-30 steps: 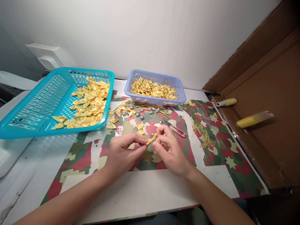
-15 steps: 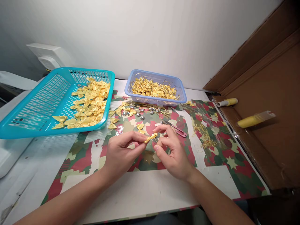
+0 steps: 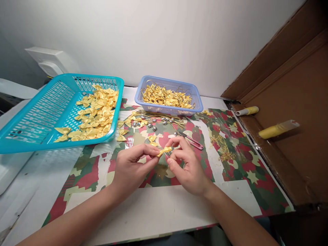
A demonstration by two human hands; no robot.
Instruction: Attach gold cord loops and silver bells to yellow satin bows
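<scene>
Between finger and thumb, my left hand (image 3: 134, 165) grips one end of a yellow ribbon bow (image 3: 166, 149) above the patterned paper. Two thin wire-like strands (image 3: 166, 154) hang below the bow's middle. My right hand (image 3: 189, 169) is curled, its thumb and fingertips pinched on these strands. Just beyond the hands lies another yellow bow (image 3: 152, 139). Several small silver bells (image 3: 154, 128) are scattered behind it, near a bundle of gold wires or cords (image 3: 176, 121). A pink-handled snipper or cutter (image 3: 196, 145) lies beyond my right hand.
A turquoise basket (image 3: 33, 149) of yellow bows stands at left. The smaller blue-purple basket (image 3: 167, 108) at the back holds bows with gold strands. Gold clippings (image 3: 227, 153) lie at right, beside a cardboard wall (image 3: 289, 102) with two yellow-and-clear tubes (image 3: 275, 130) sticking out.
The bow has turned slightly, so its knot and the strands below show more plainly. Both hands keep their grip. The whole view has shifted a little.
</scene>
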